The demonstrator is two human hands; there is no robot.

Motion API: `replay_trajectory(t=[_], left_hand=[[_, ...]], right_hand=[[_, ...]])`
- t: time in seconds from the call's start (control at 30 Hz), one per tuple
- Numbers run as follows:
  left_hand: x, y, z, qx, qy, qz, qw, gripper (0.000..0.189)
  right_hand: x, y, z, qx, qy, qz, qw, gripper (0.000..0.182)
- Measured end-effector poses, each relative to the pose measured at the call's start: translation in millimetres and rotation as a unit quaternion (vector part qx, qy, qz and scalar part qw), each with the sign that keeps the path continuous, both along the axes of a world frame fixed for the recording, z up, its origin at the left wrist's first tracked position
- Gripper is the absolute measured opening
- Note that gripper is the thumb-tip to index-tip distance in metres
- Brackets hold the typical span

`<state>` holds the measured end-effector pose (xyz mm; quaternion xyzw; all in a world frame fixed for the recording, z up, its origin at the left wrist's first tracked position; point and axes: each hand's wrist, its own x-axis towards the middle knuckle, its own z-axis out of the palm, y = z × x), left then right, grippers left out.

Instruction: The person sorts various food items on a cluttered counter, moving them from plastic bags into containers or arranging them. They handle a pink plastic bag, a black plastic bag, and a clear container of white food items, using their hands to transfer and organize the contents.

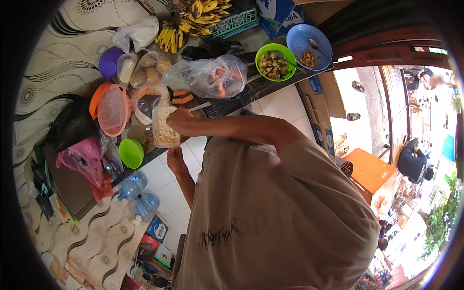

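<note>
A clear plastic container (166,135) of pale, shredded-looking food sits at the dark table's front edge. My right hand (180,120) is closed at its upper end; its fingers are partly hidden against the food. Below it, my left hand (175,159) has its fingertips at the container's lower edge; whether they grip it is not clear. Just behind stands another clear container (135,95) with pale food, a small bag of dark contents (148,104) lying on it. Orange carrot pieces (183,98) lie to the right, near a plastic bag of carrots (214,78).
A pink plastic basket (114,108), an empty green bowl (131,153) and a bag of potato-like produce (151,68) are left of my hands. Bananas (197,18), a green bowl of diced food (274,63) and a blue plate (301,36) stand farther along. Large water bottles (145,206) occupy the floor.
</note>
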<state>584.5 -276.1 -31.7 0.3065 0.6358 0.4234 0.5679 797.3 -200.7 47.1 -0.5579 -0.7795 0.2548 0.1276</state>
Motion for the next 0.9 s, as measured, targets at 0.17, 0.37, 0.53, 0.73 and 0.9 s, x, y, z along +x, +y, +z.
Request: replay_trajectory(t=[0.17,0.37,0.53,0.73,0.9], left_hand=[[1.3,-11.3,-7.8,0.066,0.244,-0.187,0.949,0.035],[6.2,-11.9,-3.0,0.093,0.225,-0.178,0.953,0.033],[15.4,-18.0,-1.6,0.081,0.263,-0.173,0.945,0.032],[0.8,-16.1,-28.2,-0.007,-0.123,0.051,0.991,0.031],[14.7,-17.9,-9.3,-0.055,-0.15,0.09,0.983,0.034]], right_hand=[[-3.1,-10.4,8.5,-0.01,0.054,0.091,0.994,0.014],[-1.7,-5.5,7.4,-0.036,0.049,0.086,0.994,0.018],[15.4,7.1,9.0,0.004,0.04,0.045,0.998,0.013],[6.7,4.5,-3.3,-0.022,0.076,0.059,0.995,0.014],[-7.8,6.0,6.0,-0.014,0.064,0.076,0.995,0.016]])
